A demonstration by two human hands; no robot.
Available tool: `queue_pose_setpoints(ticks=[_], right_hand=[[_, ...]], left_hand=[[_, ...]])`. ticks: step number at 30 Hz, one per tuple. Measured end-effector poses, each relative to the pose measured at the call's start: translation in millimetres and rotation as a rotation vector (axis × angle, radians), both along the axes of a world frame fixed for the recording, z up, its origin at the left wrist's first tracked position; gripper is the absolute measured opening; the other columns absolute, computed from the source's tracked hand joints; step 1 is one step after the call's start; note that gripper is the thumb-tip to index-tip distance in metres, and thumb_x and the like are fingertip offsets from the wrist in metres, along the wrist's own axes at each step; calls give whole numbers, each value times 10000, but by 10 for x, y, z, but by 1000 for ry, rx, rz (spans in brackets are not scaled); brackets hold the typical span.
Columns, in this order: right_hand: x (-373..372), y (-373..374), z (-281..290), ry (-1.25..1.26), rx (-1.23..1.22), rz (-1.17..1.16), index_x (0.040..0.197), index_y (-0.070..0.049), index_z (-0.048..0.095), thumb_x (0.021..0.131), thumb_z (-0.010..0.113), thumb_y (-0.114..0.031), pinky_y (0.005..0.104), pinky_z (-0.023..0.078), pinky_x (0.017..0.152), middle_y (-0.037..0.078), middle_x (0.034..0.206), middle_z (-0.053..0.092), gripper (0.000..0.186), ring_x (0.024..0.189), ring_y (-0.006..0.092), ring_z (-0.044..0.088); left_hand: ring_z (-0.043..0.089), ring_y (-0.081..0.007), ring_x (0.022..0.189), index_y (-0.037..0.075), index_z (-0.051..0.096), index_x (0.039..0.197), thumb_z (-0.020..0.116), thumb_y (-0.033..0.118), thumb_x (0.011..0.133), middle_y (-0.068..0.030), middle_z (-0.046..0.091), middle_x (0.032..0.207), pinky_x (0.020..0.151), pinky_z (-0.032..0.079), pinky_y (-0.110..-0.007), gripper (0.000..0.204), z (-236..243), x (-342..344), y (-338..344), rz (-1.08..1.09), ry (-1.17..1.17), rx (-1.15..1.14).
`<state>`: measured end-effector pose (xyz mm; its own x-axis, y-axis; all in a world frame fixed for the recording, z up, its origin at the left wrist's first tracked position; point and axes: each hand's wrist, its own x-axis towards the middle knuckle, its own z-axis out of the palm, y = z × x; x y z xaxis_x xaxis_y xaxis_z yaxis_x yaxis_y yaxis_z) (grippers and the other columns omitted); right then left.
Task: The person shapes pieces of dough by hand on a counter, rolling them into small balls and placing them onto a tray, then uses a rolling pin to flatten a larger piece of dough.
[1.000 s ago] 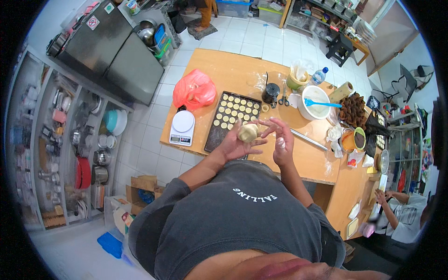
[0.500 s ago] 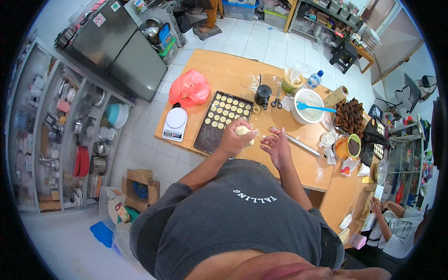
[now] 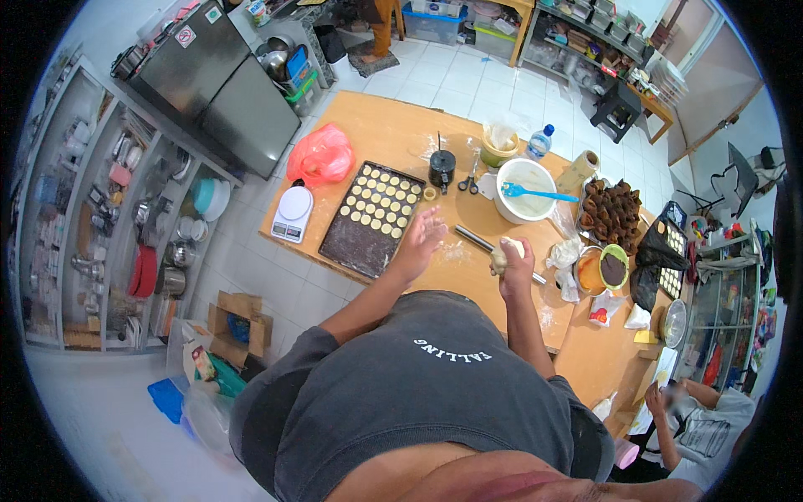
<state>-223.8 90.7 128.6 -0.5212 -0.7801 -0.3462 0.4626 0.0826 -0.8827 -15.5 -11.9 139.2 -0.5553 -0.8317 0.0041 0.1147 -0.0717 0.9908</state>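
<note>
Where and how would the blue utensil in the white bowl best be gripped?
Probably pinched near the free end of its handle, from above and the person's right: the blue utensil has its broad head inside the white bowl, while the narrow handle pokes out past the right rim.

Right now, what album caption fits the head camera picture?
Right hand holding a pale dough lump, open left hand near a dark rectangular tray of small yellow rounds.
</note>
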Motion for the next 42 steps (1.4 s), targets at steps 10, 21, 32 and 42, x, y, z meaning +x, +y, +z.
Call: queue_pose_setpoints(ticks=[10,21,32,42], right_hand=[[-313,364,448,324,-412,168,1251,2,529,1044,474,-262,386,497,954,136,1032,662,340,1027,244,654],[-504,401,-141,-229,-56,234,1175,-53,529,1049,436,-409,394,547,835,129,990,662,389,932,265,672],[-452,295,-468,-707,-81,103,1102,-163,546,1000,513,-484,398,552,718,89,948,654,339,923,231,641],[431,-57,209,223,-314,196,1231,-49,528,1057,380,-447,393,427,1031,100,1161,613,459,1124,225,582]], left_hand=[[627,-255,931,152,501,1346,540,534,967,-110,576,1167,767,550,-371,540,-271,-525,409,-535,588,962],[600,-90,743,50,607,1022,620,182,966,-13,620,887,625,510,-247,144,278,-615,370,152,145,321],[333,-294,1440,65,460,1425,631,339,945,-178,422,1493,1163,266,-476,579,477,-510,575,59,-114,-246],[471,-307,1295,141,377,1473,422,522,1022,-133,496,1402,1006,441,-452,593,-115,131,294,-8,-51,759]])
